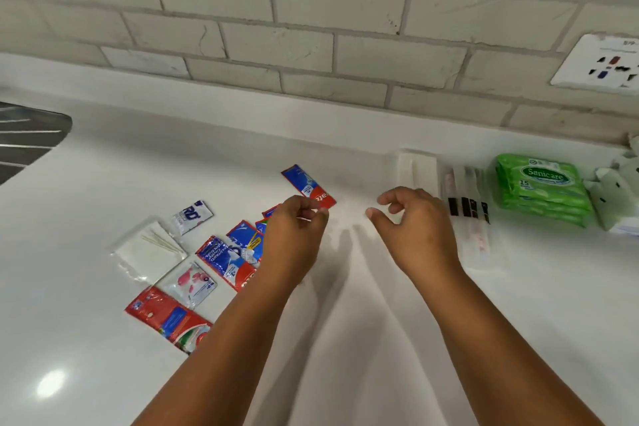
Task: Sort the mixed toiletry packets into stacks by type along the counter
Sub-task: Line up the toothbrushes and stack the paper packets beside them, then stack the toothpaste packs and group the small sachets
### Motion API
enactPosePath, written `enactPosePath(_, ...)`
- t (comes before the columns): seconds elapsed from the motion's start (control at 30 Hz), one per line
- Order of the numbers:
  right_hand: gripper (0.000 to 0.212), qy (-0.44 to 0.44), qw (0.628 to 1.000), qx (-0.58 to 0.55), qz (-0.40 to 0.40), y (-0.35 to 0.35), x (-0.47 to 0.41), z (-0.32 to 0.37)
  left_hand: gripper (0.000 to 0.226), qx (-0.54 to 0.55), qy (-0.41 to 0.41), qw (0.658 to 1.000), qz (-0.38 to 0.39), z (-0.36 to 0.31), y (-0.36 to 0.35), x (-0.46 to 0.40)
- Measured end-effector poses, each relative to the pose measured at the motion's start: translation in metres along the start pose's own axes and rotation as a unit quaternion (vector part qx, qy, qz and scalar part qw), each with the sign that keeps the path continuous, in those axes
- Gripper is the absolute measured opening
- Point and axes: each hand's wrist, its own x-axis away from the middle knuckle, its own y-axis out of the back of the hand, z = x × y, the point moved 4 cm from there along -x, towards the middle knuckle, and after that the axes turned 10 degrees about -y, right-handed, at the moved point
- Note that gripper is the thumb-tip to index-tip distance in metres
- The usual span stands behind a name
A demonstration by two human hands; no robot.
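Red-and-blue toothpaste sachet (308,186) is pinched by one corner in our left hand (293,235) above the desk (345,322); our right hand (415,228) hovers loosely curled, empty. Such a thin pinch could slip, dropping it into the unsorted packets (228,259).

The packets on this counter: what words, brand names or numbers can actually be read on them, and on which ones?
"Sanicare" and "15": top green wipes pack.
"RD": small white and blue sachet.
"ate", upside down, rest hidden: red and blue sachet pinched by the left hand.
"Maximum Cavity Protection", barely legible: flat red and blue sachet.
Too blurred: pink and white sachet, big red packet, wall socket.
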Motion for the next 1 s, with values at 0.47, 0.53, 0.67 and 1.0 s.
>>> enactPosePath(0.47, 0.033, 0.054, 0.984, -0.011, 0.172, -0.159, 0.071, 0.17, 0.017, -0.142, -0.047, 0.989, 0.009, 0.102, 0.226, -0.035)
enactPosePath(0.53, 0.036, 0.066, 0.98, 0.015, 0.188, -0.181, 0.083, 0.183, 0.026, -0.201, -0.049, 0.978, 0.023, 0.123, 0.248, -0.035)
enactPosePath(0.67, 0.053, 0.081, 0.965, 0.143, 0.203, -0.214, 0.102, 0.193, 0.052, -0.329, -0.041, 0.941, 0.066, 0.153, 0.262, -0.03)
enactPosePath(1.0, 0.061, 0.058, 0.949, 0.227, 0.21, -0.229, 0.108, 0.198, 0.063, -0.314, -0.078, 0.946, 0.036, 0.172, 0.258, -0.026)
